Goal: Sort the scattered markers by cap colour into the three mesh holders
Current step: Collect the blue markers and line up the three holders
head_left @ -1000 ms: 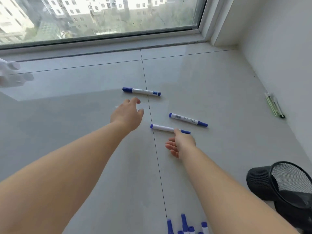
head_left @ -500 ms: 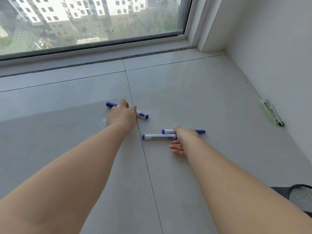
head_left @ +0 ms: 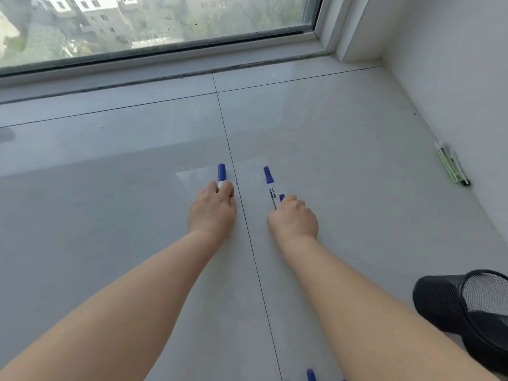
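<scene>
My left hand (head_left: 213, 209) is closed around a white marker with a blue cap (head_left: 221, 173); the cap sticks out past my fingers, pointing away from me. My right hand (head_left: 294, 217) grips two blue-capped markers together: a longer one (head_left: 269, 185) with printed text on its white barrel, and a second one of which only a blue tip (head_left: 282, 198) shows above my knuckles. A black mesh holder (head_left: 439, 298) lies tipped on its side at the lower right, its open mouth toward me. Another blue cap (head_left: 310, 375) peeks in at the bottom edge.
The grey tiled floor (head_left: 110, 215) runs to a large window (head_left: 165, 23) at the back and a white wall (head_left: 453, 78) on the right. A green-and-white object (head_left: 450, 167) lies along the wall's base.
Both hands have closed on the markers and turned them from lying crosswise to pointing away from me. The mesh holder has come further into view at the lower right.
</scene>
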`<action>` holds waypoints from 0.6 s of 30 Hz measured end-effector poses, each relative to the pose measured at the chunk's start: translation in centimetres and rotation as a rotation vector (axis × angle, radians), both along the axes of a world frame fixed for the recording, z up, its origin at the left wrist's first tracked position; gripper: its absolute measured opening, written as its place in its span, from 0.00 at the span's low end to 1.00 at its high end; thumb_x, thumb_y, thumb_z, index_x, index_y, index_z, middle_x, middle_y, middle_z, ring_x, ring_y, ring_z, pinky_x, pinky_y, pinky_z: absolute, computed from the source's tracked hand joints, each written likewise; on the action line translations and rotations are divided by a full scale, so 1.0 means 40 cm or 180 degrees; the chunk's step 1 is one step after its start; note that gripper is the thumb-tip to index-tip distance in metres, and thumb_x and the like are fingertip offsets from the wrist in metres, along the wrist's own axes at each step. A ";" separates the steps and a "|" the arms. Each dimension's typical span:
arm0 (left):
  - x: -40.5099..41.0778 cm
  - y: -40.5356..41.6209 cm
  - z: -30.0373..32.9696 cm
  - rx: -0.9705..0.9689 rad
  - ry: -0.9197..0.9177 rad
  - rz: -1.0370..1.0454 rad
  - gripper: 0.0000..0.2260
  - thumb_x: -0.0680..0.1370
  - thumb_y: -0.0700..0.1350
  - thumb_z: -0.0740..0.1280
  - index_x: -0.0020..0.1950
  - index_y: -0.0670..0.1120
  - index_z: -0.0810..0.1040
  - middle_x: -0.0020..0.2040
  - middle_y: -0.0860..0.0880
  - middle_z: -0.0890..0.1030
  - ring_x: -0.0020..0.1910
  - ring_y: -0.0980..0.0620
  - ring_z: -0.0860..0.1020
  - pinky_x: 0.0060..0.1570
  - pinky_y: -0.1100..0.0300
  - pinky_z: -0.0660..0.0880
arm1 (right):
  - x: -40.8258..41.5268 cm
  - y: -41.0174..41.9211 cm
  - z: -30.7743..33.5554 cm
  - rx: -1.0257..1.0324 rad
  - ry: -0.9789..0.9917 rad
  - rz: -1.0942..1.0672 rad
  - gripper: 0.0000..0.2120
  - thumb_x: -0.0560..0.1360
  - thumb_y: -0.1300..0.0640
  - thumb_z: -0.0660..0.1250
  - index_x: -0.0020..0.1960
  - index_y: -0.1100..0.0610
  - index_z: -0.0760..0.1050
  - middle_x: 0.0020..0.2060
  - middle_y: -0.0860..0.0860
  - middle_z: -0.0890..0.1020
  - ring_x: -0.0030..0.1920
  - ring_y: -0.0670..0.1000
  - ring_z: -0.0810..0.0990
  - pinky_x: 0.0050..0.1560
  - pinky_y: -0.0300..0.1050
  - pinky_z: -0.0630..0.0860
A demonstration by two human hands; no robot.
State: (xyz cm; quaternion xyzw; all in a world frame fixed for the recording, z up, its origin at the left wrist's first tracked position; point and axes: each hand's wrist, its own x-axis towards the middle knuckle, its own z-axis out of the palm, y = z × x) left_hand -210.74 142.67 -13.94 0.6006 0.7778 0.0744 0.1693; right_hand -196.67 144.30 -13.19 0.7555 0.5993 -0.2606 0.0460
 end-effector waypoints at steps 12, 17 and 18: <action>0.110 -0.333 0.090 -0.0929 -0.0539 0.0427 0.09 0.79 0.44 0.53 0.56 0.51 0.68 0.52 0.48 0.71 0.39 0.45 0.73 0.30 0.60 0.66 | 0.211 -0.315 0.103 0.0018 0.0626 -0.0085 0.08 0.80 0.58 0.52 0.56 0.60 0.63 0.39 0.54 0.71 0.37 0.58 0.71 0.33 0.46 0.64; 0.204 -0.535 0.130 -0.0735 -0.1156 0.0665 0.18 0.79 0.45 0.56 0.67 0.60 0.63 0.48 0.49 0.74 0.39 0.49 0.74 0.35 0.56 0.73 | 0.325 -0.500 0.104 0.0162 0.0649 -0.0363 0.10 0.80 0.49 0.52 0.53 0.56 0.64 0.35 0.50 0.73 0.31 0.50 0.70 0.29 0.45 0.61; 0.227 -0.573 0.131 -0.0749 -0.1286 0.0808 0.20 0.79 0.45 0.57 0.68 0.61 0.60 0.46 0.49 0.75 0.38 0.49 0.74 0.36 0.54 0.75 | 0.342 -0.531 0.099 0.0156 0.0646 -0.0424 0.11 0.80 0.48 0.52 0.52 0.55 0.64 0.36 0.50 0.74 0.30 0.48 0.69 0.29 0.45 0.61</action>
